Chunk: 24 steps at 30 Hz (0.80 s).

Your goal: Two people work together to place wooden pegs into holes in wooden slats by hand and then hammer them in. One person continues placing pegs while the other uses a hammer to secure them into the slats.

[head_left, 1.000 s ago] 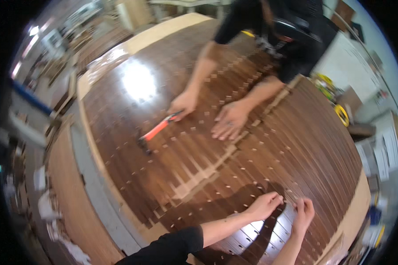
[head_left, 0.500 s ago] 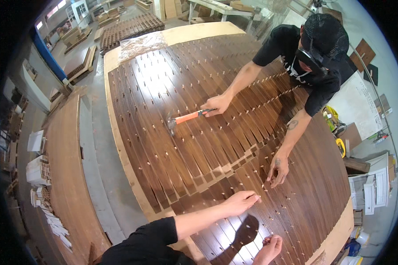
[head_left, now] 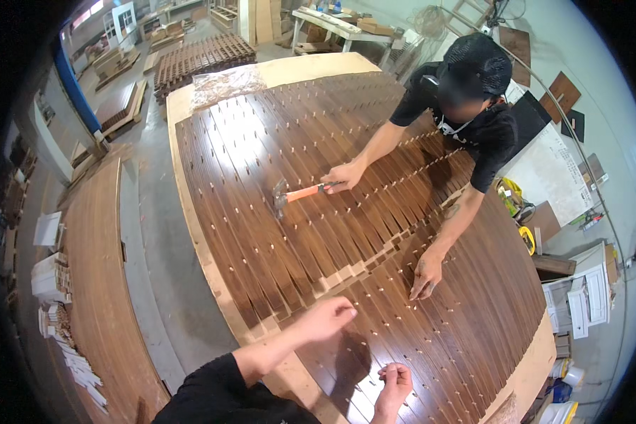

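Observation:
My left hand [head_left: 327,319] hovers over the near panel of dark brown wooden boards [head_left: 473,297], fingers bent and pressed together. What it holds, if anything, is too small to make out. Closer to me, my right hand [head_left: 396,385] is raised above the same boards with its fingers curled in a pinch; its contents are hidden too. Short pale wooden dowels [head_left: 425,340] stick up from the boards in rows around both hands. Across the table, a co-worker grips a claw hammer [head_left: 305,192] with an orange handle, and that person's other hand [head_left: 427,274] touches down near a dowel.
A stepped gap between the two board panels shows the pale tabletop [head_left: 336,280]. Plastic wrap [head_left: 227,86] lies at the far left corner. A long brown panel [head_left: 99,283] and stacked white pieces [head_left: 51,278] stand across the aisle on the left.
Both my hands have moved left in the picture, and the view has shifted a little. The co-worker's free hand has come down nearer the dowels; the hammer stays over the far panel.

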Available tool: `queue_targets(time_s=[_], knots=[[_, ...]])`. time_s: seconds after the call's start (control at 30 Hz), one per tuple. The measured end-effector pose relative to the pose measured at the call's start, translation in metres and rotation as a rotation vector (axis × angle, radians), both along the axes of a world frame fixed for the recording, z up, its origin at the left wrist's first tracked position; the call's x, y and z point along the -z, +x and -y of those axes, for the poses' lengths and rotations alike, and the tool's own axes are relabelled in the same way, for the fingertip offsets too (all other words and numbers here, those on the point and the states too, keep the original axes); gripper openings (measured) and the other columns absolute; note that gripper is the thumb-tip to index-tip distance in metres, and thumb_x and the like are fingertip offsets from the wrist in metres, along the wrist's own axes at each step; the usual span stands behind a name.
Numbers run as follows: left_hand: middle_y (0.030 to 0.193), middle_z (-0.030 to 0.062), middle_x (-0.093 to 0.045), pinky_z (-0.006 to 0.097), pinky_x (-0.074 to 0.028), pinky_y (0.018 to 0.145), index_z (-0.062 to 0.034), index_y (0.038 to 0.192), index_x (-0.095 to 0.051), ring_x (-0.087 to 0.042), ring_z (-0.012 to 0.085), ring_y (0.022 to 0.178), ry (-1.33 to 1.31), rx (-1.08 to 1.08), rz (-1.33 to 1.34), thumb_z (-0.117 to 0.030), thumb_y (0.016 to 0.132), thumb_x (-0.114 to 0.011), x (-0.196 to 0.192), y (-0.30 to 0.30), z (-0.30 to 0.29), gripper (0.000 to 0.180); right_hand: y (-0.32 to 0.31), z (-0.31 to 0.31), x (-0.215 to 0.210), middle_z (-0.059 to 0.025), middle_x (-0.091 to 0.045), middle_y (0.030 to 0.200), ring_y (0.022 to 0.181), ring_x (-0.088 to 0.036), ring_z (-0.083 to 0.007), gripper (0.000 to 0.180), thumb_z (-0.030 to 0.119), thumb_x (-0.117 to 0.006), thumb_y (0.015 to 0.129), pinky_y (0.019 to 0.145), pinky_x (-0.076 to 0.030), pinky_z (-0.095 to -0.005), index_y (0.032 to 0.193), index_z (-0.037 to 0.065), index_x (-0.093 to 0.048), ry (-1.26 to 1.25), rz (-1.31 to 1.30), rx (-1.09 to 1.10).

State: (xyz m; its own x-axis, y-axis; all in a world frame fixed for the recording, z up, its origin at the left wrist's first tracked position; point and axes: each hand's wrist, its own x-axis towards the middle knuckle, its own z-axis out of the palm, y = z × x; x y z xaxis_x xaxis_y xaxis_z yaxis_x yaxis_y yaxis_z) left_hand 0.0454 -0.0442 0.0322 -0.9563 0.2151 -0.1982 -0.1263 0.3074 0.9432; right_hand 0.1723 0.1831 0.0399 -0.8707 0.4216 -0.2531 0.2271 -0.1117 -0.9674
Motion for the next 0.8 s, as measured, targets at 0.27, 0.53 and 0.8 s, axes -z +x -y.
queue_targets(time_s=[0.27, 0.53, 0.8], knots=[[0.085, 0.0218, -0.07, 0.051, -0.054, 0.075, -0.007, 0.104, -0.053, -0.069, 0.0412, 0.087, -0.743, -0.211, -0.148, -0.034, 0.095, -0.062, -0.017, -0.057, 0.131, 0.029, -0.042, 0.06, -0.007, -0.0088, -0.066, 0.087, 0.076, -0.063, -0.016, 0.004, 0.006, -0.055, 0.099, 0.071, -0.051, -0.0286, 0.1, 0.002, -0.056, -0.321, 0.058, -0.166], [0.089, 0.0173, -0.073, 0.048, -0.056, 0.076, -0.0046, 0.105, -0.056, -0.071, 0.0356, 0.089, -1.049, 0.098, -0.162, -0.038, 0.094, -0.062, 0.004, -0.109, 0.16, 0.036, -0.138, 0.147, 0.024, -0.0048, -0.064, 0.085, 0.077, -0.062, -0.0186, 0.021, 0.02, -0.053, 0.098, 0.069, -0.05, -0.0347, 0.108, 0.007, -0.065, 0.038, 0.045, -0.571], [0.083, 0.0168, -0.071, 0.048, -0.055, 0.074, -0.0066, 0.09, -0.065, -0.07, 0.0367, 0.081, -1.198, 0.519, -0.201, -0.036, 0.099, -0.051, 0.017, -0.146, 0.163, 0.034, -0.205, 0.215, 0.06, -0.01, -0.07, 0.096, 0.091, -0.067, -0.0285, 0.041, 0.034, -0.062, 0.094, 0.078, -0.048, -0.0447, 0.13, 0.014, -0.062, 1.136, -0.256, -0.778]])
